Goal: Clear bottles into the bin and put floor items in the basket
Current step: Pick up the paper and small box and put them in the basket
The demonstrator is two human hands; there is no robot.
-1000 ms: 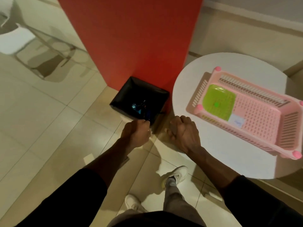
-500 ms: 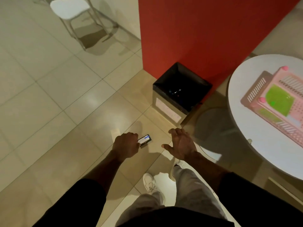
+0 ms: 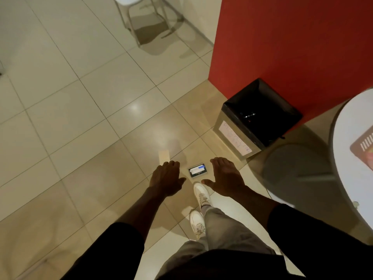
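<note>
A small dark rectangular item [image 3: 198, 170] with a white and blue label lies on the tiled floor, just ahead of my front shoe. My left hand [image 3: 166, 179] hovers to its left, palm down, fingers spread, holding nothing. My right hand [image 3: 225, 176] hovers to its right, also open and empty. Neither hand touches the item. The black-lined bin [image 3: 257, 116] stands against the red wall, with something shiny glinting inside. Only a corner of the pink basket [image 3: 363, 148] shows at the right edge, on the round white table [image 3: 351, 126].
A red wall panel [image 3: 292, 41] rises behind the bin. A white chair [image 3: 141, 19] stands at the top of the view. A pale strip [image 3: 163, 156] lies on the floor beyond my left hand. My white shoes [image 3: 198, 209] are below the item.
The view has swung left and down, away from the table and basket. Both fists have opened flat, and the hands now flank the floor item, which was at my left hand's fingertips before.
</note>
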